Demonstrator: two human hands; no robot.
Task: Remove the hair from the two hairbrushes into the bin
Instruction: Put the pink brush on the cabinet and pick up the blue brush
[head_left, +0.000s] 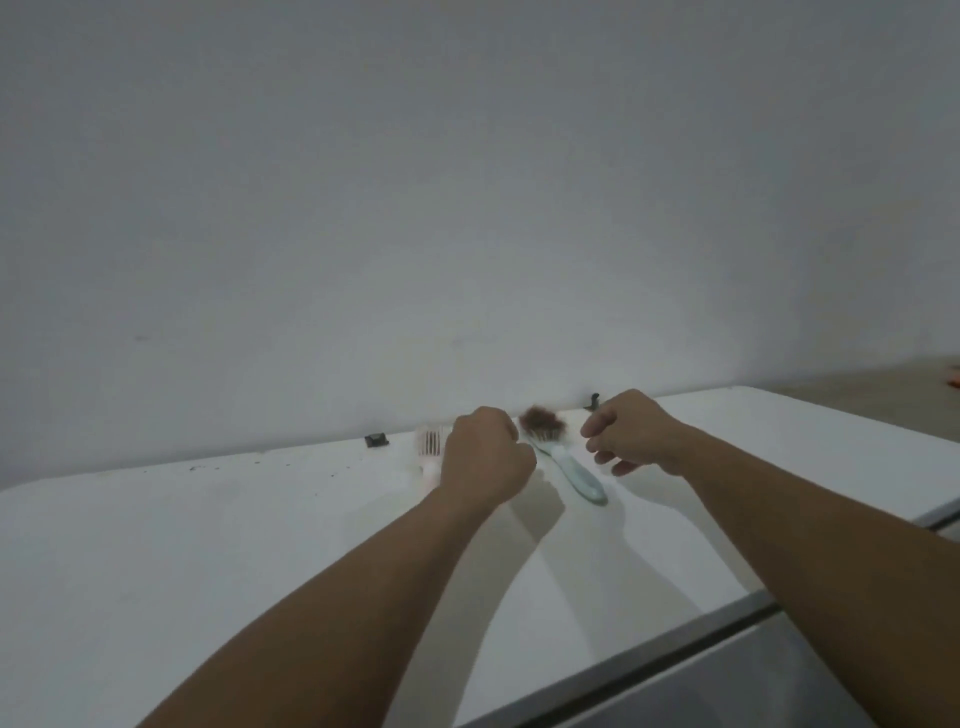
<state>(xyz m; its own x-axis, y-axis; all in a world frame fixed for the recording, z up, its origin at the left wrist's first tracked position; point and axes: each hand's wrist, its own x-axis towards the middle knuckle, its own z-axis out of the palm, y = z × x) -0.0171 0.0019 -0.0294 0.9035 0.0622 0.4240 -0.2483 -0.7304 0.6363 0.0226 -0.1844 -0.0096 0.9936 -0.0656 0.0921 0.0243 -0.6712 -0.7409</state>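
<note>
A pale blue hairbrush (571, 467) lies on the white table (208, 545) near the wall, its head covered by a clump of brown hair (543, 420). A pink hairbrush (430, 447) lies to its left, partly hidden behind my left hand (485, 457). My left hand hovers over the pink brush with its fingers curled; whether it grips anything is hidden. My right hand (628, 431) hangs just right of the blue brush, fingers loosely apart and holding nothing. No bin is in view.
A small black object (376, 440) sits at the wall left of the brushes, and a small dark clip-like thing (595, 401) stands at the wall behind my right hand. The table's front edge (675, 654) runs diagonally at lower right. Dark specks dot the table's far left.
</note>
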